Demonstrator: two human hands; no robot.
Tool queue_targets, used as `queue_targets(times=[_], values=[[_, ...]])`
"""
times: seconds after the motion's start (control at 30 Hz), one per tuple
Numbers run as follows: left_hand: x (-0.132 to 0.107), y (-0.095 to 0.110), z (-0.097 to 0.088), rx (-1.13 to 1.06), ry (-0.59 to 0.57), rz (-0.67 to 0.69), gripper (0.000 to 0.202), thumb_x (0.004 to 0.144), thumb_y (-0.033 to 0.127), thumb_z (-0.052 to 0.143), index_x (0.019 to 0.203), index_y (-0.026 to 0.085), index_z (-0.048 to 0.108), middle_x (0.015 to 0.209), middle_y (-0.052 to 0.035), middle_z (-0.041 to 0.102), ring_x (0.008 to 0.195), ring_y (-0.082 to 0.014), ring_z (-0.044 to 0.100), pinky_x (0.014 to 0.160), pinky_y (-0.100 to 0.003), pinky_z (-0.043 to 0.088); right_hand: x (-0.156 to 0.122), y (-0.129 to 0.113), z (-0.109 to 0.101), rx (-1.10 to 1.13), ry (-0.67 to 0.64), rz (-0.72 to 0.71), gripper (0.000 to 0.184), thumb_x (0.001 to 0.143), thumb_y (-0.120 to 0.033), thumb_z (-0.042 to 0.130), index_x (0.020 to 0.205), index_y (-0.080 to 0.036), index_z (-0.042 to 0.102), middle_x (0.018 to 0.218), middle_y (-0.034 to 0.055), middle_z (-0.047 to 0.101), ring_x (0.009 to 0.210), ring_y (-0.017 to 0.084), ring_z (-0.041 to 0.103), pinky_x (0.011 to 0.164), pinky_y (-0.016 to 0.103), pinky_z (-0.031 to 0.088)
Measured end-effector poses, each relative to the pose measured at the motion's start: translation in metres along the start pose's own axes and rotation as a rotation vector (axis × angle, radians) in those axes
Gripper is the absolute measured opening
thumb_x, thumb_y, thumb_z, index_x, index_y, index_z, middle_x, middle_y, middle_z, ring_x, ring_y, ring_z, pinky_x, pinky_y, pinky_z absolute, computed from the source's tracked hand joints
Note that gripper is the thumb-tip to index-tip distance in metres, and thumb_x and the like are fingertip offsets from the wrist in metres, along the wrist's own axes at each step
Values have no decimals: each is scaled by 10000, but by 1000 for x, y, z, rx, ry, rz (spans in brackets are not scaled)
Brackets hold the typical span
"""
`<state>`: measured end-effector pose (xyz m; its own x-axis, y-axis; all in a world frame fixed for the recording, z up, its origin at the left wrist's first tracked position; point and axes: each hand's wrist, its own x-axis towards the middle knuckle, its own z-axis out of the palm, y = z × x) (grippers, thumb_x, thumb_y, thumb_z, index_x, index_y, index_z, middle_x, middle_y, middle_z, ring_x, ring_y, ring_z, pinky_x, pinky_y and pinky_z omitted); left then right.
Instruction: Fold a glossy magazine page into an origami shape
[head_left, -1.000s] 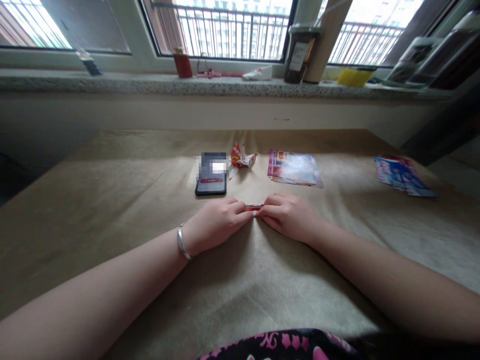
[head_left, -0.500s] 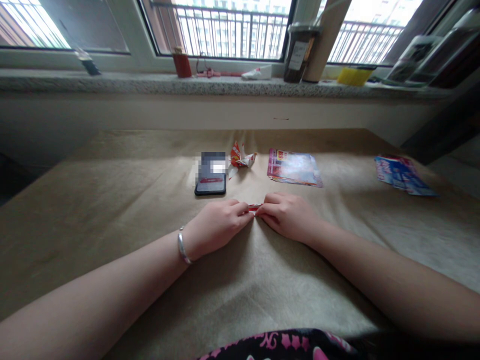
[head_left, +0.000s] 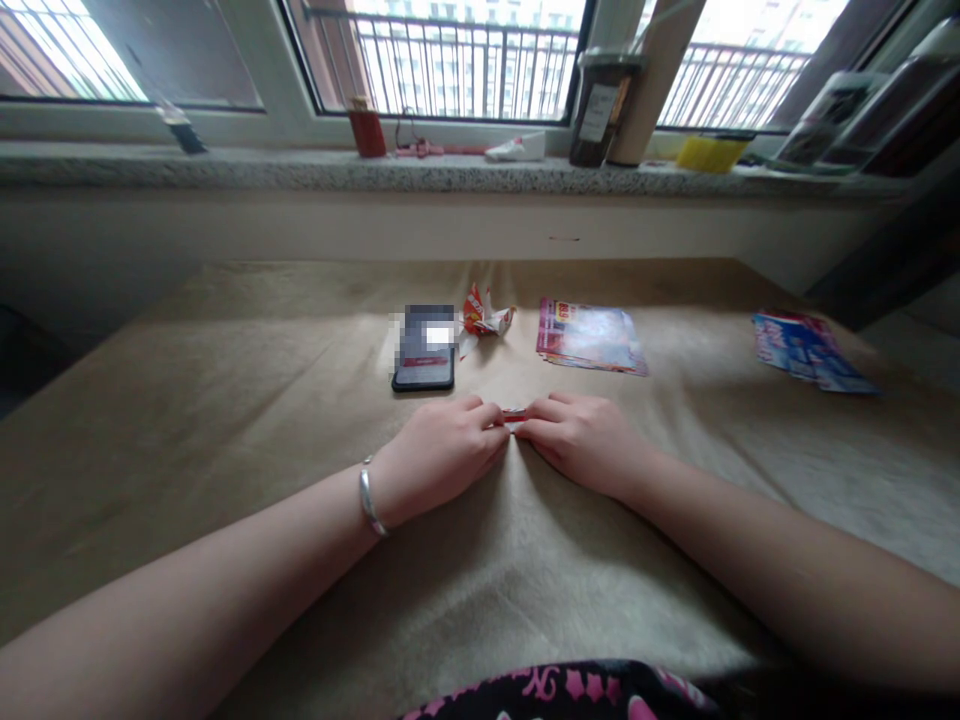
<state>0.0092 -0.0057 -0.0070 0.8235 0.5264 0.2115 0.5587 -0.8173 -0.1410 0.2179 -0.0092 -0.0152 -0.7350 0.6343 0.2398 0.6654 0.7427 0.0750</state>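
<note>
Between my two hands, low on the table, is a small folded piece of paper (head_left: 514, 418), red and white; most of it is hidden under my fingers. My left hand (head_left: 442, 450), with a silver bracelet at the wrist, grips its left end with fingers pressed together. From the other side my right hand (head_left: 581, 440) has its fingers closed on the right end. Just beyond stands a folded paper crane (head_left: 487, 318) in orange, red and white. A phone (head_left: 424, 355) lies to the left of the crane, its screen partly blurred.
A stack of printed flyers (head_left: 592, 338) lies beyond my right hand. More blue flyers (head_left: 814, 352) are spread farther right. The tan cloth-covered table (head_left: 225, 400) reaches the wall. On the stone sill (head_left: 285, 172) stand a red bottle (head_left: 367, 132), a dark canister (head_left: 598, 115) and a yellow box (head_left: 712, 152).
Both hands stay on the folded paper; the fingers of my right hand have shifted slightly, and a bit more paper shows between the hands. The view has moved very slightly.
</note>
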Motion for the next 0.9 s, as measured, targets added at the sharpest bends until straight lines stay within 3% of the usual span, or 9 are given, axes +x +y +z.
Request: queue_targets(times=[0.23, 0.5, 0.9], values=[[0, -1, -6, -39, -7, -14, 255, 922, 234, 434, 903, 163, 679, 877, -65, 635, 788, -163, 589, 666, -280, 489, 8, -7, -12, -11, -105, 154, 208, 877, -248, 489, 822, -206, 685, 858, 37, 651, 770, 160, 546, 592, 279, 315], [-1, -3, -3, -95, -1, -9, 280, 923, 217, 417, 908, 155, 690, 930, -64, 663, 832, -162, 615, 751, -294, 507, 4, -6, -11, -2, -108, 144, 234, 888, -252, 466, 811, -211, 683, 846, 29, 660, 754, 156, 547, 605, 279, 319], [0, -2, -6, -123, -6, -45, 262, 888, 207, 464, 777, 145, 693, 883, -52, 671, 781, -162, 621, 716, -293, 509, 3, -6, -17, 24, -136, 159, 208, 860, -238, 508, 804, -211, 707, 867, 18, 681, 750, 155, 561, 597, 282, 326]])
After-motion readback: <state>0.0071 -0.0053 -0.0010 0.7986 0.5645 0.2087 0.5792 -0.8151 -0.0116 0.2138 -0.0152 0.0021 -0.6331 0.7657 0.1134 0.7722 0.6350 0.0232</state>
